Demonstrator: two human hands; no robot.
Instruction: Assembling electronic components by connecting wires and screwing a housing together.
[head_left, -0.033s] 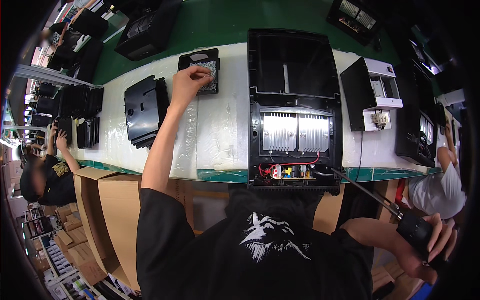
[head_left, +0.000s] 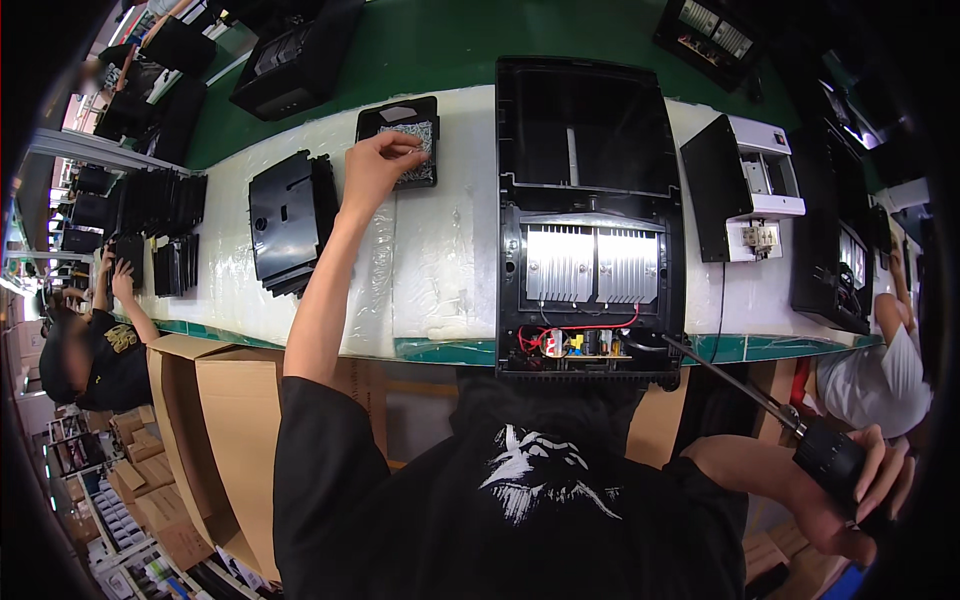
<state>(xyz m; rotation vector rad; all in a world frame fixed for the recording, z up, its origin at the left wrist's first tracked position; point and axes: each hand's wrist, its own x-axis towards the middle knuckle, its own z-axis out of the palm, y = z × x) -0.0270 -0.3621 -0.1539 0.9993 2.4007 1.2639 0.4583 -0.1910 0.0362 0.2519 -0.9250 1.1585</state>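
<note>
My left hand (head_left: 376,172) is at a small black tray (head_left: 368,124) filled with many small silvery screws (head_left: 418,132). Its thumb and fingers are pinched together; anything between them is too small to make out. Low on the right, my right hand (head_left: 872,490) grips a black power screwdriver (head_left: 830,455), whose long shaft slants up and left toward the housing. In front of me lies an opened black plastic housing (head_left: 590,130). Inside it are two finned silver heat sinks (head_left: 560,265), a red wire (head_left: 590,327) and a small circuit board (head_left: 590,347).
Flat black plastic panels (head_left: 290,225) are stacked left of the tray. Right of the housing stands a white and black unit (head_left: 765,175) with a hanging cable. A person (head_left: 105,350) works at the left, another (head_left: 875,365) at the right. Cardboard boxes (head_left: 235,420) stand below the table edge.
</note>
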